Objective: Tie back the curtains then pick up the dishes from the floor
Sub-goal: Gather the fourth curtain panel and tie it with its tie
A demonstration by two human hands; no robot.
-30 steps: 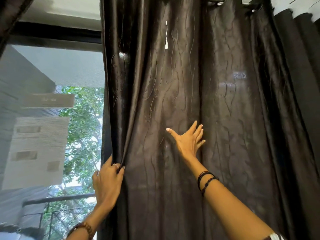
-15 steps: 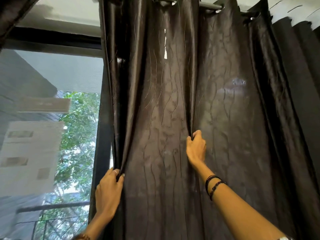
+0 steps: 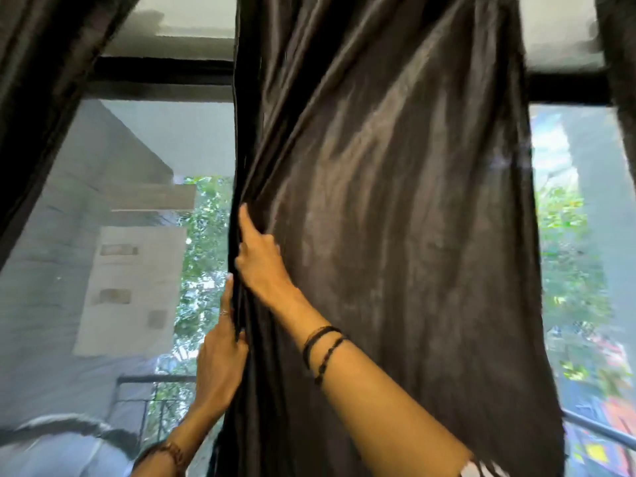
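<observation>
Where blur allows: both hands (image 3: pixel 241 304) on curtain (image 3: pixel 395 235).

We see both arms reaching up and forward. Our left hand (image 3: pixel 220 359) is lower down, on the left. Its fingers (image 3: pixel 228 304) point up and its thumb (image 3: pixel 242 342) is folded in, so it pinches a dark fold between them. There is a ring on one finger and a brown band on the left wrist (image 3: pixel 172 452), near the bottom edge. Our right arm (image 3: pixel 378 390) comes in from the bottom right and crosses over to the left. Two thin black bands sit on the right wrist (image 3: pixel 323 349). Our right hand (image 3: pixel 261 263) is higher up, just above the left one. One finger (image 3: pixel 246 220) points up, and the others curl around the same fold.
</observation>
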